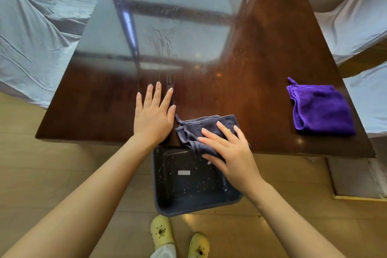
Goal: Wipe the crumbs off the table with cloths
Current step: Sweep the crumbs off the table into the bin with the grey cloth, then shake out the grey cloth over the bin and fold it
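shoes (180,236) on floor, below bin | bin (188,184) under table's near edge, crumbs inside | right hand (228,151) spread flat, pressing grey cloth (207,130) at near edge over bin | left hand (154,113) flat, fingers splayed, empty, on table (261,65) | purple cloth (320,109) near right edge

**A:** so what's actually on that dark glossy wooden table (261,52)?

**B:** not much tbh. Crumpled grey cloth (201,130) at the near edge, bottom centre, a corner hanging over. Folded purple cloth (320,109) well apart at the right. Faint crumbs (240,59) scattered mid-right, smeary streaks (163,42) up centre.
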Tool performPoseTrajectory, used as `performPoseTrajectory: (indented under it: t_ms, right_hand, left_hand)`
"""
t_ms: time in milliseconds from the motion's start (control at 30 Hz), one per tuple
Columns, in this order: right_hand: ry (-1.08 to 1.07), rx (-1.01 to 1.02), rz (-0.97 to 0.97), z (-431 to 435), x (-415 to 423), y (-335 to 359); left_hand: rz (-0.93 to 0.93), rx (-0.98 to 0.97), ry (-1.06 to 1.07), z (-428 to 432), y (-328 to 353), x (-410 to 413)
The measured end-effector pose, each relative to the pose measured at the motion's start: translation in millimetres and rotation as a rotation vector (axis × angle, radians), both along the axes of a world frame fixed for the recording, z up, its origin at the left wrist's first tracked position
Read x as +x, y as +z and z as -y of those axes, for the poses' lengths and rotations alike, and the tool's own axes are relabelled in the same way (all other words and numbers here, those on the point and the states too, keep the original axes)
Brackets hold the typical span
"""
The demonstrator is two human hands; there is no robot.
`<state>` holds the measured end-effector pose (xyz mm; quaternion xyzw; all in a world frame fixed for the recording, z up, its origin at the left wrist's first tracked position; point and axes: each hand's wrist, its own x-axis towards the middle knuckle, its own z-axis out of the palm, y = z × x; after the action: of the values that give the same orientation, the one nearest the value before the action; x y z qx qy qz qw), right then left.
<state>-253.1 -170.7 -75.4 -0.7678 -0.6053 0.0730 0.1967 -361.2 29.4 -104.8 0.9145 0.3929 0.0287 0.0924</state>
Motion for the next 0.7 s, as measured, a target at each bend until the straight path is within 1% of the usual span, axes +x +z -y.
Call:
performPoseTrajectory:
  t_ms: [267, 433, 467, 533, 600, 667, 700]
  right_hand:
    - [-0.053, 0.061, -0.034, 18.5, -18.7, -2.7]
    - [-0.088, 0.108, -0.135, 27.2, -24.0, -2.2]
    - [-0.107, 0.12, -0.165, 28.3, -24.7, -1.5]
    - [-0.15, 0.147, -0.235, 30.7, -28.6, 0.1]
    - [-0.21, 0.205, -0.353, 33.8, -37.2, 2.0]
    - [-0.33, 0.285, -0.585, 38.2, -50.3, 2.4]
    - [-0.423, 0.326, -0.716, 40.1, -57.8, 1.6]
  left_hand:
    - [0.006, 0.002, -0.009, 3.4, -1.3, -4.7]
    - [0.048, -0.038, -0.024, 6.8, 3.6, -7.0]
    - [0.097, -0.074, -0.048, 11.5, 7.5, -7.4]
    - [0.258, -0.18, -0.122, 27.7, 18.1, -9.6]
    - [0.429, -0.275, -0.162, 50.3, 31.4, -18.1]
    - [0.6, -0.314, -0.145, 76.7, 40.0, -34.8]
    - [0.681, -0.334, -0.108, 92.2, 40.7, -45.6]
